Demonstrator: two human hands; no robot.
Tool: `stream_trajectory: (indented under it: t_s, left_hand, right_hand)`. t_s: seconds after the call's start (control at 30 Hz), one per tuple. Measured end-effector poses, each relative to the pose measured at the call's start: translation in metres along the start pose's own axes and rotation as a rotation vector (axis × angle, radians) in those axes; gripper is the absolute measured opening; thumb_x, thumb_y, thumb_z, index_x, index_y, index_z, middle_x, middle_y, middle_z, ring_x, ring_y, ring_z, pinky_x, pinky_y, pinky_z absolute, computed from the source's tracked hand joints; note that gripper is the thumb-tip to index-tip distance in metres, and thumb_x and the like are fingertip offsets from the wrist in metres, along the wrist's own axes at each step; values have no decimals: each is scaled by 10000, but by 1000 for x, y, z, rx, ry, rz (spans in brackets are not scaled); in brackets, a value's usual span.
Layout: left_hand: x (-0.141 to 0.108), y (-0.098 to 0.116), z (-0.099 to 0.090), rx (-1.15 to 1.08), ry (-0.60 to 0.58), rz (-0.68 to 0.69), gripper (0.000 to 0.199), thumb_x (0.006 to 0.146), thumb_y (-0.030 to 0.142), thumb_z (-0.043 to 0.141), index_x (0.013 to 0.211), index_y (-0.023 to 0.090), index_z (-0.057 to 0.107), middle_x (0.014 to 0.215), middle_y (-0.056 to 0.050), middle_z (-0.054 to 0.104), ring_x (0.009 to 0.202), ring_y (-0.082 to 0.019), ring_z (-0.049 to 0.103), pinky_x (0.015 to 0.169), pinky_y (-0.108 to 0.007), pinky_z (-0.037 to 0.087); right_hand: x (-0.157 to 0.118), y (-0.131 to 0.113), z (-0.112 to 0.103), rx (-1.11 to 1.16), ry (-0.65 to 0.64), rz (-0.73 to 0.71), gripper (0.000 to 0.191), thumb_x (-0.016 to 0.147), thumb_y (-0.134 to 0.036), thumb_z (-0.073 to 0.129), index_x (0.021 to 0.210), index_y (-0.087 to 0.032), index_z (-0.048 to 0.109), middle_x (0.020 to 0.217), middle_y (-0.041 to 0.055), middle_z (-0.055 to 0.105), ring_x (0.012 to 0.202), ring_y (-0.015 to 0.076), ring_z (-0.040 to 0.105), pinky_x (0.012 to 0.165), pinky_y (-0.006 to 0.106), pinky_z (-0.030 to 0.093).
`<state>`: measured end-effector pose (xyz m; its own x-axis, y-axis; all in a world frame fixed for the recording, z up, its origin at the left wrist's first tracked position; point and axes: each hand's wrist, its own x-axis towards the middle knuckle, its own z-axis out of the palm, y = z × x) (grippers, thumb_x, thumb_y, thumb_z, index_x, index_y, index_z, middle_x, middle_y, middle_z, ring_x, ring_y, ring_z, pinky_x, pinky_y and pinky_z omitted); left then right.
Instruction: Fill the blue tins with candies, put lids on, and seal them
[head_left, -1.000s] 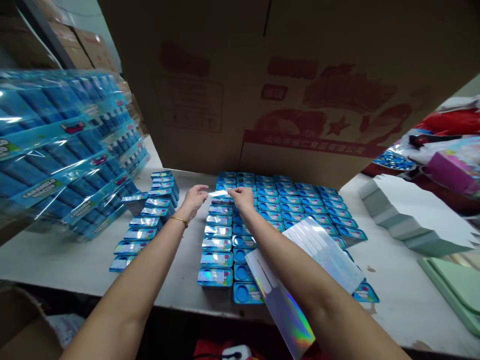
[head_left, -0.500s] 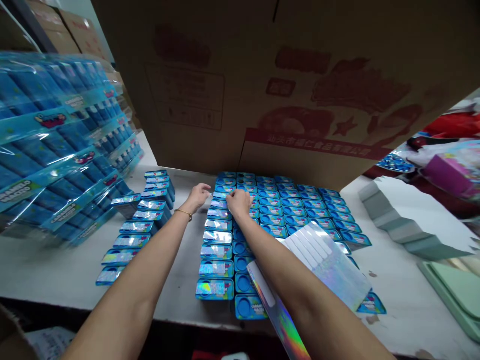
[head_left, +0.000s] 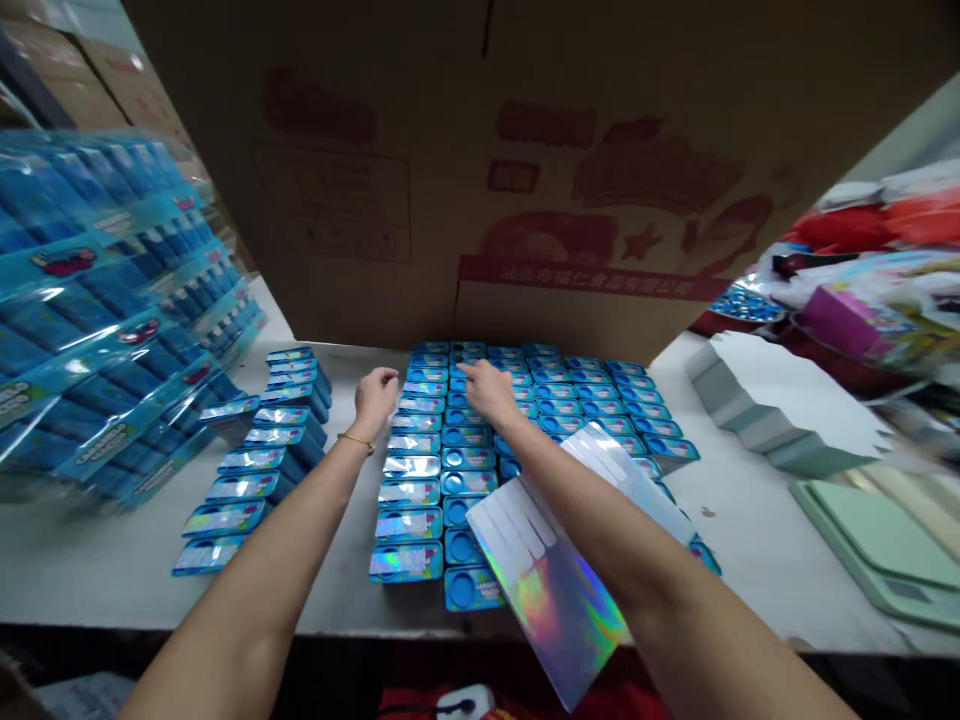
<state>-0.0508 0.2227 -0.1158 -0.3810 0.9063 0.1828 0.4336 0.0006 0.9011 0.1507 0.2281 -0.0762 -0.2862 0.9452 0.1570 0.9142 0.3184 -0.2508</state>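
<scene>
Rows of small blue boxes [head_left: 412, 465] stand on the white table in front of the cardboard carton. My left hand [head_left: 376, 397] is at the left edge of these rows, its fingers curled together; whatever they might hold is too small to make out. Over the second column, near the back, my right hand [head_left: 486, 388] has its index finger reaching toward a box top, and its other fingers are folded. Beneath my right forearm lie shiny holographic sticker sheets [head_left: 551, 590]. Strips of the same shiny material cover the tops of the leftmost column.
Another group of blue boxes [head_left: 244, 460] stands left. Behind it are plastic-wrapped display packs [head_left: 112, 320]. A large cardboard carton [head_left: 450, 180] blocks the back. At right are white card stacks [head_left: 787, 400], a green scale [head_left: 885, 540] and bagged items.
The view has shifted right. My left hand's fingers have drawn together, and my right hand has moved off the left column with its index finger extended. A holographic sheet shows more of its face.
</scene>
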Motion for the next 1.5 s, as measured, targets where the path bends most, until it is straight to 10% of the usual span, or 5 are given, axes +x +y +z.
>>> stream_trajectory:
  t_s: [0.4,0.77,1.1,1.3,1.5]
  left_hand:
    - [-132,109,127,295,-788,377,181,698,300,559,662,173,683,630,-41,629,601,-171,530,551,-262,336]
    - [-138,104,137,301,-660,329,145,710,248,541,661,181,660,686,-49,646,661,-181,554,586,-270,355]
    - [-144,103,136,27,-597,284,82,663,230,612,719,192,658,738,-53,630,793,-199,560,745,-299,396]
    - [-130,106,98,-833,-531,-312,427,740,516,515,955,163,619,988,-91,628,869,-164,585,721,-273,452]
    - [-107,91,60,-740,-422,-311,395,581,276,738,940,167,615,840,-25,625,719,-97,574,582,-184,413]
  right_hand:
    - [-107,174,-72,-26,1,-145,309,816,-138,470,1031,-243,664,1029,51,619,949,171,544,839,284,377]
    - [-150,183,-56,-219,105,-282,236,877,-224,435,1000,-231,637,1209,66,553,992,199,532,821,332,342]
    - [-128,118,-163,58,201,-2,120,732,-184,527,696,-193,641,722,22,607,686,146,538,635,249,369]
    - [-78,92,-116,654,123,180,96,641,-203,568,577,-154,619,477,-15,530,476,94,476,460,204,328]
    - [-51,55,-72,1036,-30,337,98,573,-231,622,573,-138,592,529,5,575,432,75,473,376,179,298]
